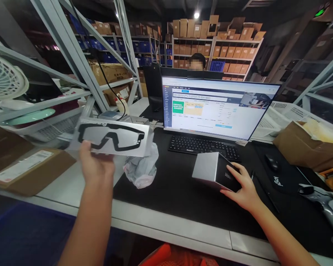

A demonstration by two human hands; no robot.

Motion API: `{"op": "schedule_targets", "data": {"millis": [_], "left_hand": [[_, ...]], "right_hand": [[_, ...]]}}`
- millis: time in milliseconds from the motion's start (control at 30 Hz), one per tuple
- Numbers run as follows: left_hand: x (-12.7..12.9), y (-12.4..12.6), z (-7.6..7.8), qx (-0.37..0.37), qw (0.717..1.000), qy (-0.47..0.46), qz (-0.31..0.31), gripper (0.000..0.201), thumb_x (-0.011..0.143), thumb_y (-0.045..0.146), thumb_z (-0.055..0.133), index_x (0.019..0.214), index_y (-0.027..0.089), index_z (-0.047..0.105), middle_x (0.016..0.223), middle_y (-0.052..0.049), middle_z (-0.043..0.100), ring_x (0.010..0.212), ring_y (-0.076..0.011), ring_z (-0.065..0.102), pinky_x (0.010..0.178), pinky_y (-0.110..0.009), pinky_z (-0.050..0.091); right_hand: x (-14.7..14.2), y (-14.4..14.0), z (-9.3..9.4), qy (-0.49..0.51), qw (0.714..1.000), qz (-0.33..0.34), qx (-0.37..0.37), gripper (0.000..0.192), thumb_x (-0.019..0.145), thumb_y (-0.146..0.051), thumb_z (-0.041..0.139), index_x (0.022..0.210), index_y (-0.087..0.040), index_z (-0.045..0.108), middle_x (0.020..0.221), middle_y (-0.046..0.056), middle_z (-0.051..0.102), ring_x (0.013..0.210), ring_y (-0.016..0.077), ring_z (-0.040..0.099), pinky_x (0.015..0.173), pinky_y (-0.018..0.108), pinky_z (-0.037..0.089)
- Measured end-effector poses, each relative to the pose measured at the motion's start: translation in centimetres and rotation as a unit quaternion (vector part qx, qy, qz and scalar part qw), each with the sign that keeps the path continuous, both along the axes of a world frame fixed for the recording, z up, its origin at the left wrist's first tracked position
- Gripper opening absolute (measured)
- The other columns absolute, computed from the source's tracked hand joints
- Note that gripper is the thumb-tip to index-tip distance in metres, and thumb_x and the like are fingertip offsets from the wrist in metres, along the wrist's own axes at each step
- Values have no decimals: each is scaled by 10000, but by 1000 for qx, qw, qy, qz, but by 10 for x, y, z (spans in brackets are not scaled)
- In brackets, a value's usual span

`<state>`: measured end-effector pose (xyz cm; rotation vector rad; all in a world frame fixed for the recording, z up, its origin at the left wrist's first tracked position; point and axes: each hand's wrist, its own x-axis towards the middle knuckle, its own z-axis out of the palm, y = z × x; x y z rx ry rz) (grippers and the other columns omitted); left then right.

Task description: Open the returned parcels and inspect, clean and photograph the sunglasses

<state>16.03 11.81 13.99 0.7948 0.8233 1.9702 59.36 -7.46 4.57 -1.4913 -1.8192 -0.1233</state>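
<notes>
On the left, my left hand (96, 164) grips a silver box (127, 150) printed with a black goggle-like eyewear outline; clear plastic shows around its left end. The thumb lies on the front face and the other fingers are hidden behind. My right hand (241, 188) is closed around a second box (207, 168), silver on one side and black on another, tilted just above the black desk mat (166, 195). Crumpled translucent plastic wrap (142, 168) lies between the two hands, below the silver box's right end.
A lit monitor (211, 107) and black keyboard (202, 146) stand ahead. At right are a mouse (271, 162), a pen (266, 194) and a handheld scanner (322, 207). An opened cardboard box (27, 166) sits at left beside a fan (5, 77). Another person (197, 62) is behind the monitor.
</notes>
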Motion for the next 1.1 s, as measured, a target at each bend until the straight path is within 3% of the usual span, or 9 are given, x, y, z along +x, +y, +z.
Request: {"op": "schedule_targets", "data": {"millis": [67,200,300,400,500,633,900,1000,1100], "left_hand": [[38,-8,-5,-32,993,-93,-71,252,868,428,579,976,202,611,1068,-12,704,1061,-201,640,813,-304,578],[117,-26,-26,-150,956,-151,-202,173,820,365,671,921,230,637,932,-5,710,895,-196,672,757,-320,580],[145,-32,-41,-188,933,-147,-269,228,805,394,691,967,242,644,969,-10,716,873,-202,672,740,-343,577],[150,-26,-50,-214,933,-118,-265,238,791,410,689,954,249,620,935,4,707,832,-190,670,735,-352,573],[149,-19,-56,-201,943,-102,-245,257,762,408,706,917,237,593,872,21,691,791,-171,670,751,-332,567],[150,-17,-59,-174,943,-104,-263,322,737,418,724,948,205,606,864,-10,701,771,-182,677,758,-318,571],[145,-29,-49,-54,980,15,-193,456,678,280,842,1048,273,576,1058,27,656,878,-144,657,762,-269,565],[145,-33,-55,-87,972,24,-215,458,678,301,840,1033,265,554,1036,34,648,845,-132,652,773,-282,568],[141,-35,-66,-133,966,18,-223,418,696,310,811,1014,260,545,1015,40,651,832,-129,654,785,-299,571]], "right_hand": [[-12,-6,5,19,997,-12,71,822,775,-462,794,1510,-335,448,1440,142,447,1292,390,513,1044,597,470],[-43,-12,23,16,984,-36,177,892,770,-407,803,1546,-397,362,1438,136,417,1271,407,521,1003,622,489],[-51,-18,26,-6,979,-75,187,943,769,-377,811,1559,-440,300,1455,133,381,1277,411,506,1001,621,484],[-49,-24,19,-50,980,-130,142,820,775,-396,801,1499,-424,418,1437,139,399,1283,427,489,1028,642,442],[-49,-30,9,-61,986,-123,96,665,785,-413,786,1404,-385,545,1420,137,423,1270,420,499,1021,640,438],[-55,-32,2,-52,992,-81,85,646,800,-421,771,1405,-359,552,1411,142,420,1253,395,508,999,594,468],[-73,-14,12,-96,987,-123,-44,613,795,-435,774,1370,-288,621,1345,194,514,1240,411,518,962,582,467],[-66,-18,7,-50,992,-100,-61,681,821,-530,729,1435,-289,558,1473,184,462,1352,422,450,1094,662,343],[-49,-36,-20,104,981,-145,-69,777,901,-632,569,1571,-313,340,1622,130,321,1516,408,236,1184,722,116]]}}
